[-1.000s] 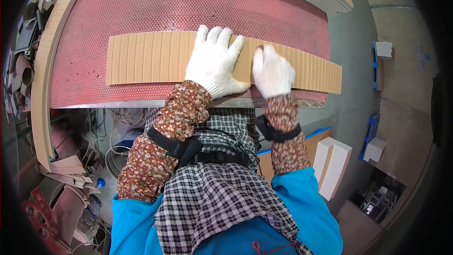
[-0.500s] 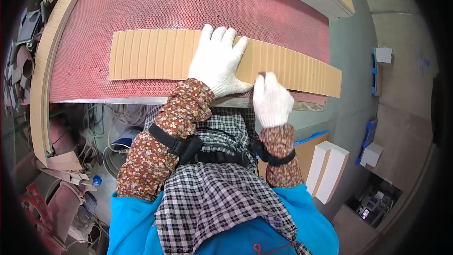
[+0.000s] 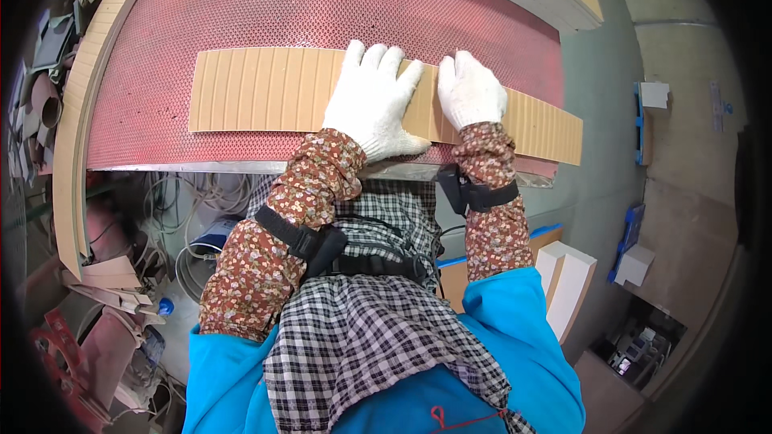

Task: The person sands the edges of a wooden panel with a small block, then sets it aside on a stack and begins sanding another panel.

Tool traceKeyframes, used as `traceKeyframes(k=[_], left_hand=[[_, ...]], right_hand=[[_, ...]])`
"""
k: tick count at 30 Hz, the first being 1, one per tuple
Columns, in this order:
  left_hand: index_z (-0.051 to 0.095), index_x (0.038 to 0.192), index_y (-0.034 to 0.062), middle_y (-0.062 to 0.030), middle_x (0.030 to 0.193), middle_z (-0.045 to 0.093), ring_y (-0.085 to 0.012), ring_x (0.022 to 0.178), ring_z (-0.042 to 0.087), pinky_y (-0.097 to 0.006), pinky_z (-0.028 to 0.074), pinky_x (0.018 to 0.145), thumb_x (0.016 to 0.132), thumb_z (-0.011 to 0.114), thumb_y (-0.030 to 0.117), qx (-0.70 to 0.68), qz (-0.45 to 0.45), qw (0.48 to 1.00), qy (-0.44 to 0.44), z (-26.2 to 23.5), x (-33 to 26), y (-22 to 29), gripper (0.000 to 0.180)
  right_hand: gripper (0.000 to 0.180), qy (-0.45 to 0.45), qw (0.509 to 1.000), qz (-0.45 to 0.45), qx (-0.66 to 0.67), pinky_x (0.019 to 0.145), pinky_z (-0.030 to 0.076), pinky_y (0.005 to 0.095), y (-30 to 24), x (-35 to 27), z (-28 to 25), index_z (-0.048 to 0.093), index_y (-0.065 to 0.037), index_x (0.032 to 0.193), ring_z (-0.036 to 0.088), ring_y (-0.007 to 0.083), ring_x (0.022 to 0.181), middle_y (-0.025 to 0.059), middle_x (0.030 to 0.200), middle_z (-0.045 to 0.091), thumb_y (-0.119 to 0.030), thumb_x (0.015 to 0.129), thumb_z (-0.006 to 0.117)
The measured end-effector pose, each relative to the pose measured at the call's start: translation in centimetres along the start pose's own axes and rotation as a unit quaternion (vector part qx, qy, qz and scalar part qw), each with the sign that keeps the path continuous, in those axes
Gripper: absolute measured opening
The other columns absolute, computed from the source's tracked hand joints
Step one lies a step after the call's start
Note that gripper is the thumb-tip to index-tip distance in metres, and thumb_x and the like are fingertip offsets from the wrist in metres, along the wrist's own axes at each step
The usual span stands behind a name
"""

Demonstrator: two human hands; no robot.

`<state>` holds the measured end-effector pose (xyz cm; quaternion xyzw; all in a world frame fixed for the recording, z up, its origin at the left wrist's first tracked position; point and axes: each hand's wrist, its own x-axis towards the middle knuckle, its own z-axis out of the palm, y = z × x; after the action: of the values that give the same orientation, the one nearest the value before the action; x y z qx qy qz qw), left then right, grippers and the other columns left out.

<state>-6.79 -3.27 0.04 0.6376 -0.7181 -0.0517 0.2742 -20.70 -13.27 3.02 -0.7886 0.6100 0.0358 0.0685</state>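
Red perforated matting covers your tabletop, with grey concrete floor to its right and tangled cables beneath its near edge. One long tan ribbed cardboard strip lies across the matting near that edge. Your two white-gloved hands rest on it: left hand flat at the middle, fingers spread, right hand just beside it, also flat. Neither grip closes around anything.

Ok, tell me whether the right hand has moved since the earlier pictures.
Yes. The right hand was back at the near edge of the grooved tan strip half a second ago; now it lies flat on the strip, level with the left hand.
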Motion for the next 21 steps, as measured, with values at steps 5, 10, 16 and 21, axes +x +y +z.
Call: traceKeyframes(k=[5, 10, 16, 21], left_hand=[[0.062, 0.130, -0.0013, -0.0199, 0.124, 0.059, -0.0360, 0.124, 0.052, -0.054, 0.030, 0.116, 0.064, 0.084, 0.055, 0.010, 0.006, 1.000, 0.027, 0.3, -0.2, -0.1, 0.090], [0.061, 0.132, 0.0001, -0.0202, 0.127, 0.059, -0.0362, 0.126, 0.052, -0.054, 0.030, 0.117, 0.064, 0.083, 0.057, 0.001, -0.007, 1.000, 0.001, -0.2, -0.3, -0.2, 0.092], [0.059, 0.134, 0.0011, -0.0202, 0.129, 0.057, -0.0365, 0.127, 0.051, -0.053, 0.032, 0.116, 0.064, 0.083, 0.058, 0.013, -0.001, 1.000, -0.021, -0.2, -0.1, -0.3, 0.093], [0.058, 0.134, -0.0001, -0.0203, 0.129, 0.057, -0.0361, 0.125, 0.052, -0.052, 0.033, 0.114, 0.065, 0.082, 0.057, 0.011, 0.007, 1.000, -0.017, -0.1, -0.2, -0.6, 0.093]], right_hand=[[0.037, 0.022, 0.999, -0.009, 0.022, 0.082, 0.057, 0.0538, 0.6, -4.7, 0.7, 0.070, -0.009, 0.113, 0.074, 0.0438, 0.087, 0.0234, 0.091, 0.076, -0.037, 0.106, 0.047], [0.025, 0.151, 0.984, -0.091, 0.023, 0.054, 0.056, 0.0457, 2.5, -11.5, 3.1, 0.060, -0.012, 0.088, 0.070, 0.0329, 0.057, 0.0120, 0.068, 0.070, -0.031, 0.104, 0.058], [0.023, 0.130, 0.989, -0.066, 0.041, 0.056, 0.055, 0.0469, 3.0, -14.0, 3.9, 0.060, -0.011, 0.088, 0.070, 0.0346, 0.060, 0.0134, 0.069, 0.070, -0.029, 0.102, 0.062], [0.021, 0.147, 0.981, -0.095, 0.084, 0.056, 0.055, 0.0465, 2.1, -13.3, 3.3, 0.061, -0.011, 0.090, 0.070, 0.0341, 0.062, 0.0142, 0.070, 0.069, -0.028, 0.102, 0.062]])
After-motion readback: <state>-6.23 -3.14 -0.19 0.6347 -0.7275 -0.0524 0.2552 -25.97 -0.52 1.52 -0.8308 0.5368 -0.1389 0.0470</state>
